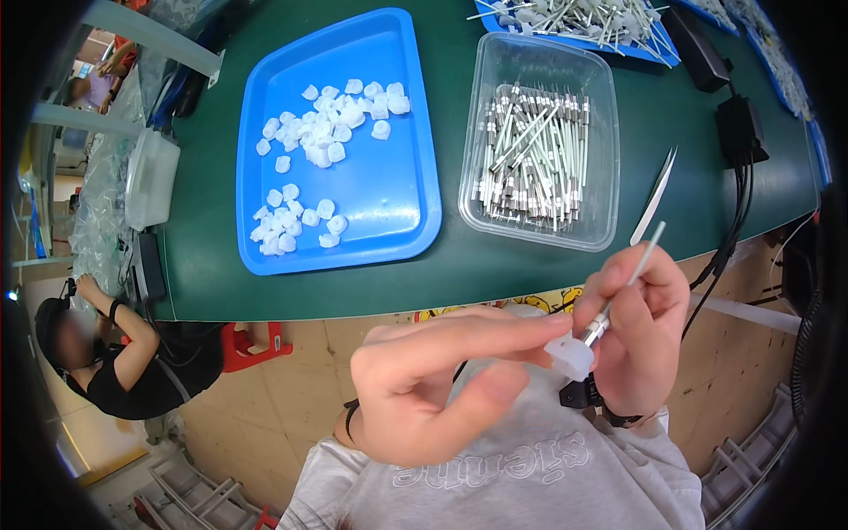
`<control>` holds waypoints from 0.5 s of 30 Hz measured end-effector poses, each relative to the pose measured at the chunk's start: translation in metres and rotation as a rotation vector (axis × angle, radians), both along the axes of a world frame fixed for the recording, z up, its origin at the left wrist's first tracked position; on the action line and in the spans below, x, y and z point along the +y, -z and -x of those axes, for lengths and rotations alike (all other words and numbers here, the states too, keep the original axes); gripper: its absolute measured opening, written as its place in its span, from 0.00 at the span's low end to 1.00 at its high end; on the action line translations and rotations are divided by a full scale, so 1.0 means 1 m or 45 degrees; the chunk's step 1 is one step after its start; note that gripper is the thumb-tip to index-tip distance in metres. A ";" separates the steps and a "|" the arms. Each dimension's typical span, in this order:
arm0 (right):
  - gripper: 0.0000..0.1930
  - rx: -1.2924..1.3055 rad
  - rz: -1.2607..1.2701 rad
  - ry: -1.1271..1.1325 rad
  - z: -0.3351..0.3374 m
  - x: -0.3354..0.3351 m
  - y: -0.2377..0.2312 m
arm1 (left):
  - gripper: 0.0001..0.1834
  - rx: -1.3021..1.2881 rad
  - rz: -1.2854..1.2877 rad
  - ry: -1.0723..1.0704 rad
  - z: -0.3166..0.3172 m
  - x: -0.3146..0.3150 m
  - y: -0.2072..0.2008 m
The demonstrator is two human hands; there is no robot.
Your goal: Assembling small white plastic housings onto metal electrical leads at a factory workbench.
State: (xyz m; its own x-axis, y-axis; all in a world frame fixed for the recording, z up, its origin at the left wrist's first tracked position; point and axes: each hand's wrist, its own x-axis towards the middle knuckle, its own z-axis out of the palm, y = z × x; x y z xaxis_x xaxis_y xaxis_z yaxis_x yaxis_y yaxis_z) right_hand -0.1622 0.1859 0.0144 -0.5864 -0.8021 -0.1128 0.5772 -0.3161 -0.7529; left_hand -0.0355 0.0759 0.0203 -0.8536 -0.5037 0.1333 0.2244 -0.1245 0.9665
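Observation:
My right hand (645,327) pinches a thin pale rod with a silver metal sleeve (597,329) between thumb and fingers. The rod is tilted, its narrow end pointing up and away. At the sleeve's lower end sits a translucent white cap (570,358). My left hand (433,380) is beside it, index finger stretched out with its tip at the cap and the thumb apart from it. A pair of tweezers (655,199) lies on the table just beyond my right hand.
On the green table (353,291), a blue tray (426,177) holds many loose white caps (327,124). A clear plastic box (603,115) contains many sleeved rods (539,159). Another blue tray (609,55) is heaped with rods. Black cables (738,212) run at right. Another person (132,353) sits at left.

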 end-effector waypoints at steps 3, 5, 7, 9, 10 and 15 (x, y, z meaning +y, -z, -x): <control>0.05 -0.065 -0.021 -0.003 -0.004 -0.004 0.000 | 0.18 0.010 -0.034 -0.122 0.002 0.007 -0.003; 0.05 -0.067 -0.028 0.000 -0.004 -0.004 0.001 | 0.15 -0.051 0.038 -0.075 0.001 0.005 -0.005; 0.05 -0.030 -0.042 0.008 -0.003 -0.003 0.003 | 0.14 -0.099 -0.002 -0.066 0.002 0.006 -0.006; 0.05 -0.054 -0.017 -0.003 -0.003 -0.003 0.004 | 0.16 -0.134 -0.155 -0.099 0.004 0.007 -0.006; 0.05 -0.065 -0.005 -0.007 -0.002 -0.004 0.005 | 0.15 -0.092 -0.122 -0.082 0.005 0.005 -0.003; 0.05 -0.159 0.072 -0.015 -0.003 -0.005 0.009 | 0.13 -0.036 -0.075 -0.062 0.007 0.002 0.003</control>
State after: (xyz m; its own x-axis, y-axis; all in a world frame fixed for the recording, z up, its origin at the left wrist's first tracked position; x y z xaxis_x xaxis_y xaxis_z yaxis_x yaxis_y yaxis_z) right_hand -0.1587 0.1813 0.0058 -0.5613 -0.8159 -0.1387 0.6693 -0.3489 -0.6560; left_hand -0.0420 0.0783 0.0177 -0.8309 -0.5509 0.0782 0.2043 -0.1713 0.9638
